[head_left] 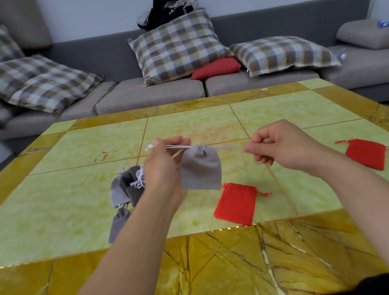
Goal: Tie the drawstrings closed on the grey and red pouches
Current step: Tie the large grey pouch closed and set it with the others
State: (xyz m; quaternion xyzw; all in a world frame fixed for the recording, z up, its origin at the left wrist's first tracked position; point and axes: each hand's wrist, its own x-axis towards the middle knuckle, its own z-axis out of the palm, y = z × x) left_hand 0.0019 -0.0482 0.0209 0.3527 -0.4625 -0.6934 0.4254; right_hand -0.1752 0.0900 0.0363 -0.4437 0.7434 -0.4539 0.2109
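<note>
A light grey pouch point(200, 169) hangs above the table, its mouth gathered, strung between both hands by its pale drawstrings. My left hand point(162, 167) pinches the left cord ends, which stick out past its fingers. My right hand point(280, 146) pinches the right cord, pulled taut. To the left lies a heap of grey pouches point(127, 185) with knotted strings, and one more grey pouch point(119, 223) lies below them. A red pouch point(236, 203) lies flat near the front. Another red pouch point(366, 153) lies at the right.
The work surface is a yellow-green marbled table point(87, 148) with an amber border. Behind it stands a grey sofa point(150, 93) with several plaid cushions, a red cushion point(215, 68) and a dark bundle of clothing point(168, 7).
</note>
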